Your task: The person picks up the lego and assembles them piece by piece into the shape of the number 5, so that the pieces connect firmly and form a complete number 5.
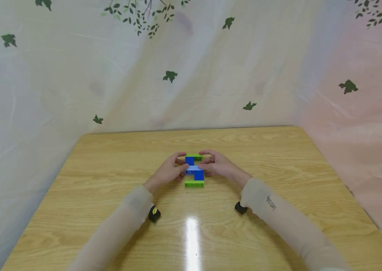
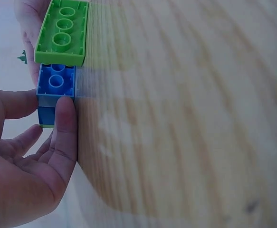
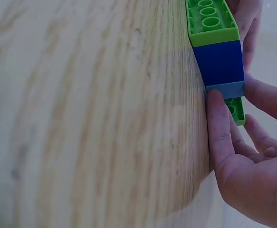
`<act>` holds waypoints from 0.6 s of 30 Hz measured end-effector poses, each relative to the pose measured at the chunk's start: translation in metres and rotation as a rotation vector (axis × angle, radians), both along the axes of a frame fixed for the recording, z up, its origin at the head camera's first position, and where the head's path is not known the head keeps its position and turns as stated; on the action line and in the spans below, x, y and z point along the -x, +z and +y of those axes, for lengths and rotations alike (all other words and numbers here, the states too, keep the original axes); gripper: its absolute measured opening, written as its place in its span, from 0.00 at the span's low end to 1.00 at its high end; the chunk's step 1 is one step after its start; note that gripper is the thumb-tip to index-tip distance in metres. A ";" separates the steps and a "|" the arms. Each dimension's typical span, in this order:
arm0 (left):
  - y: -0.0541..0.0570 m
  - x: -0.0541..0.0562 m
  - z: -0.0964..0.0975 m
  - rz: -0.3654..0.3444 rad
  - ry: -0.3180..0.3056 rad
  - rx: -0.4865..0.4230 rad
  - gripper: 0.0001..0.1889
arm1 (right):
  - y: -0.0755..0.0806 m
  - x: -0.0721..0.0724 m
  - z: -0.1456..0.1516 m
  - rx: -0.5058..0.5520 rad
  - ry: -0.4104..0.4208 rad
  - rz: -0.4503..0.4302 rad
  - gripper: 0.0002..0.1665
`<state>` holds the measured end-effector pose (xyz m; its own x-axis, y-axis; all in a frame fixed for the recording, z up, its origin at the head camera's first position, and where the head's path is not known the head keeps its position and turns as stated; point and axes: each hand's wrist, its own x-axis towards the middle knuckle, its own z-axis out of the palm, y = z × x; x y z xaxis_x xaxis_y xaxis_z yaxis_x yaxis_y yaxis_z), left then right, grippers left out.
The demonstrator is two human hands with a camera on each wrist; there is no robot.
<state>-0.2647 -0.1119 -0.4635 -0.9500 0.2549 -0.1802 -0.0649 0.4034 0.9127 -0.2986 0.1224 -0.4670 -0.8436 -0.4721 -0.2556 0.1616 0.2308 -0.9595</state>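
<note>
Toy building bricks form one zigzag stack lying on its side on the table. At its near end is a lime-green brick, hollow underside towards me. Behind it come a dark blue brick on the right, a light blue brick across the middle, another dark blue brick on the left, and a far green brick. My left hand pinches the light blue brick's left end between thumb and finger. From the other side, my right hand pinches its right end.
The wooden table reaches back to a leaf-patterned cloth hanging behind and beside it. Small black devices sit under both wrists, the left one and the right one close over the tabletop.
</note>
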 end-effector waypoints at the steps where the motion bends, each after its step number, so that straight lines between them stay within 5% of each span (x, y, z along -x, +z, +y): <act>1: 0.000 0.000 0.000 -0.002 -0.001 -0.001 0.28 | 0.000 0.000 0.000 -0.001 -0.001 0.001 0.36; 18: 0.000 0.002 0.000 -0.041 -0.002 -0.040 0.27 | -0.002 -0.001 -0.001 -0.021 -0.020 0.018 0.34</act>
<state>-0.2663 -0.1120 -0.4640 -0.9415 0.2648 -0.2085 -0.1017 0.3666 0.9248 -0.2972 0.1219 -0.4688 -0.8574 -0.4499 -0.2500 0.1491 0.2478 -0.9573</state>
